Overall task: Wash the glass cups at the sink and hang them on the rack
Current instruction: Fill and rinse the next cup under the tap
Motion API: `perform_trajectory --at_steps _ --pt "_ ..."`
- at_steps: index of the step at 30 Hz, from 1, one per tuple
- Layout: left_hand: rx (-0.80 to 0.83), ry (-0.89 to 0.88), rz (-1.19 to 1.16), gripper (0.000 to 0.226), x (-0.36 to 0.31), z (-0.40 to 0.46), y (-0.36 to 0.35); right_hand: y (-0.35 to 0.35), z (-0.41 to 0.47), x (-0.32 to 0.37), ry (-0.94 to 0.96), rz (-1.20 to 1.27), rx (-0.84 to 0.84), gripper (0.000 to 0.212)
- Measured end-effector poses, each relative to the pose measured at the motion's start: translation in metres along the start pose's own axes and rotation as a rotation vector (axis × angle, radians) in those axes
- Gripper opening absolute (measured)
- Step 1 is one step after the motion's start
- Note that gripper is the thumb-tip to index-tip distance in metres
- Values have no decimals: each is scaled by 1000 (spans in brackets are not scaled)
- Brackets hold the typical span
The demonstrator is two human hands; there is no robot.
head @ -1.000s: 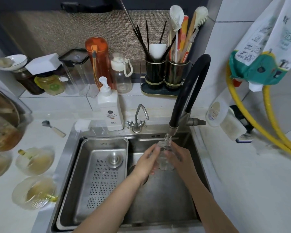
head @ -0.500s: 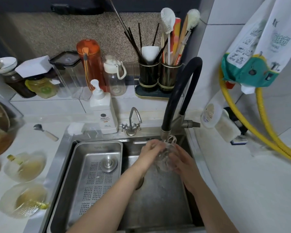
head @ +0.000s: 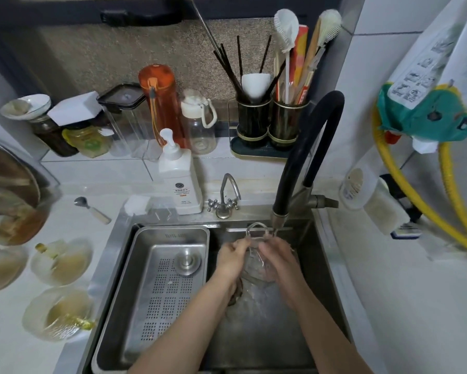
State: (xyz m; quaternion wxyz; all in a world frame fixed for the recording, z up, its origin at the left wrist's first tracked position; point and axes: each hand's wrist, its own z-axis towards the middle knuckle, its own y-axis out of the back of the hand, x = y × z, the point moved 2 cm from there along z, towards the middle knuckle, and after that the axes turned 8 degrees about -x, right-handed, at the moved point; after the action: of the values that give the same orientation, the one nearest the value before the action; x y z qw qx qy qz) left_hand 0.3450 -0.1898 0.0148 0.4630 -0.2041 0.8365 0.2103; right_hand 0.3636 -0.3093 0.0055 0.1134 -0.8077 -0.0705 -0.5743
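Note:
A clear glass cup (head: 258, 261) is held over the steel sink (head: 267, 333), just below the spout of the black faucet (head: 305, 157). Its handle loop sticks up toward the spout. My left hand (head: 231, 259) grips the cup from the left, fingers on its rim. My right hand (head: 279, 259) wraps the cup's right side. Water splashes in the basin under the cup. No hanging rack for cups is in view.
A perforated steel drain tray (head: 167, 292) fills the sink's left half. A soap dispenser (head: 179, 179) and small tap (head: 225, 197) stand behind the sink. Dirty bowls (head: 61, 261) lie on the left counter. Utensil holders (head: 270, 125) and bottles line the back ledge.
Both hands have turned the cup under the spout, so its handle now points up toward the faucet. The camera has shifted slightly.

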Motion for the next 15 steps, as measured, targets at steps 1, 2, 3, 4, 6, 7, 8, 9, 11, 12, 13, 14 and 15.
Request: perform_trajectory --at_steps 1,2,3,4,6,7,8,9,11,12,13,14,15 --pt "-40 -41 37 29 3 3 1 -4 2 0 -4 6 -39 35" --pt "-86 -78 73 32 5 6 2 -7 6 -2 -11 13 -84 29" --pt "-125 -111 100 33 4 6 4 -11 8 -1 -30 25 -134 24" --pt "-158 -135 115 32 5 5 5 -12 11 -2 -42 40 -178 19" --pt "-157 -177 70 31 5 2 6 -14 16 -1 -76 79 -230 15" --pt "-128 -167 1 31 4 -1 6 -15 18 -1 -116 117 -235 15" --pt "-84 -141 -84 30 3 -6 6 -15 20 -2 -145 158 -237 17" --pt "-39 -111 -155 29 2 -9 7 -13 22 -3 -157 185 -244 20" --pt "85 -107 -204 29 -1 -16 9 -8 26 -7 -184 194 -236 30" --pt "144 -123 -217 28 -2 -19 10 -5 26 -7 -189 192 -227 31" --pt "188 -133 -237 26 -3 -21 10 -4 25 -6 -185 201 -213 29" --pt "210 -128 -266 25 -4 -24 10 -3 25 -5 -176 200 -206 31" --pt "205 -110 -309 23 -7 -26 11 -3 24 -4 -147 174 -193 40"
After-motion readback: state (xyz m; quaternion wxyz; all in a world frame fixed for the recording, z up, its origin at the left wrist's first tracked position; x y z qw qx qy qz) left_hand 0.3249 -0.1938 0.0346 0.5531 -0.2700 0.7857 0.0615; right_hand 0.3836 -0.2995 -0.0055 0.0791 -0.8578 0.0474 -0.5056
